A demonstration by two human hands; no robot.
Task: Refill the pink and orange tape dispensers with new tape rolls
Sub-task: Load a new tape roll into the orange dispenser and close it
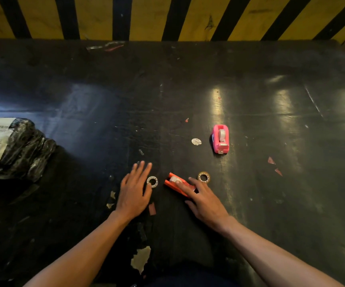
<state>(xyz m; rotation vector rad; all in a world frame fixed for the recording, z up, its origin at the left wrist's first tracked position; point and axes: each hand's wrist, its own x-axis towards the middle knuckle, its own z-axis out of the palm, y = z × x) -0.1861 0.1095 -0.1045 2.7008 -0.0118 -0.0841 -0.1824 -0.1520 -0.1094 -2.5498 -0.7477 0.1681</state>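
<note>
View from above a dark, scuffed desk (270, 193), both forearms reaching in from the near edge. The pink tape dispenser (220, 138) stands upright, well apart from the hands, toward the far right; a pale grey roll sits in its cradle, so by this evidence the pink unit appears refilled, though whether the tape end is led to the cutter cannot be made out. A small white round piece (196, 141) lies just beside it on the left, identity unclear.

The orange tape dispenser (177, 184) lies near the desk's front, between the two hands. The right hand (203, 200) rests on it with fingers extended, the fingertips pressing on its top rather than wrapped around it; a whitish roll shows at its uncovered end. Whether that roll is fully seated on its hub is hidden by the fingers. The likely step in hand is seating or closing the orange unit, which would place the task near its end.

The left hand (133, 192) lies open and flat on the desk, grasping nothing; a white ring (152, 181), apparently a spent core, touches its thumb side. A brownish ring (204, 177), seemingly a second core or a nearly bare roll, lies just beyond the right hand.

A black plastic-wrapped parcel (16, 150) with a printed label is cut off at the left edge. Low light leaves the scraps on the desk indistinct.
</note>
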